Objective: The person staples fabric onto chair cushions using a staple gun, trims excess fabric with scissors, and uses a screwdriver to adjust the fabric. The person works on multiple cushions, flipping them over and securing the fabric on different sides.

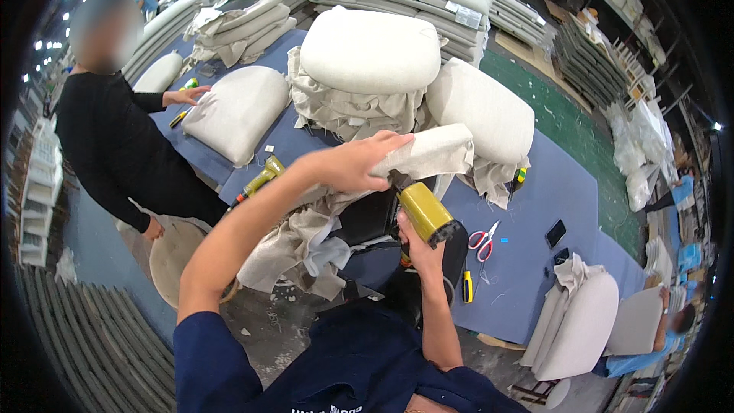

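My left hand grips the edge of a beige fabric-covered seat pad, which stands tilted in front of me. Its fingers lie over the top and the thumb is lower down. Loose cloth hangs from the pad over my lap. In my right hand is a yellow-green staple gun, its nose against or very close to the cloth beside my left thumb. My fingers wrap its handle; the trigger is hidden.
On the blue table lie red-handled scissors, a yellow screwdriver-like tool, a phone and a second staple gun. Padded seats are stacked ahead. A co-worker stands at left, touching another seat.
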`<state>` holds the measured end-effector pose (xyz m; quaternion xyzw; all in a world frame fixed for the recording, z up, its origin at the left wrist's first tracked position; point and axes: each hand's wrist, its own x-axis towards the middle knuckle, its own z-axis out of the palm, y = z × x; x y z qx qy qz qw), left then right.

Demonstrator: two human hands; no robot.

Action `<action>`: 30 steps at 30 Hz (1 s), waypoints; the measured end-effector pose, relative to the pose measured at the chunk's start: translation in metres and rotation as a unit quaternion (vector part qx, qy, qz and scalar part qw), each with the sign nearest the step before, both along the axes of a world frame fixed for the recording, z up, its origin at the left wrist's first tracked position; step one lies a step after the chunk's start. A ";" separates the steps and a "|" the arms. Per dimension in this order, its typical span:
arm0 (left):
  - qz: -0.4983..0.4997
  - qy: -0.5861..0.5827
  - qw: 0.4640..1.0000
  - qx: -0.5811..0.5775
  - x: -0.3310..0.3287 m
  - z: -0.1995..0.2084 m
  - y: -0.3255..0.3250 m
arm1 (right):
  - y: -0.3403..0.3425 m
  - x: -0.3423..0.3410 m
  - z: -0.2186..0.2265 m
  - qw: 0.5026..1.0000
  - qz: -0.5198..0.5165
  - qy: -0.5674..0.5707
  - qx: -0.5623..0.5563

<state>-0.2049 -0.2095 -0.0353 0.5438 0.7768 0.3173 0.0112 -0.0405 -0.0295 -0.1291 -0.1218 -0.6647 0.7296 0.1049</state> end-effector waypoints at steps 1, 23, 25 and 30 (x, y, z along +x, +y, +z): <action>-0.013 -0.132 0.991 -0.006 -0.013 0.001 -0.002 | 0.001 0.004 0.001 1.000 -0.004 0.016 0.006; 0.186 0.130 0.953 -0.200 0.048 0.018 0.003 | -0.019 0.002 0.031 0.954 0.005 0.189 0.234; 0.177 0.126 0.957 -0.190 0.048 0.016 0.002 | -0.020 0.005 0.030 0.951 0.002 0.184 0.247; 0.182 0.088 0.960 -0.192 0.051 0.023 -0.001 | -0.024 0.007 0.028 0.945 0.027 0.218 0.244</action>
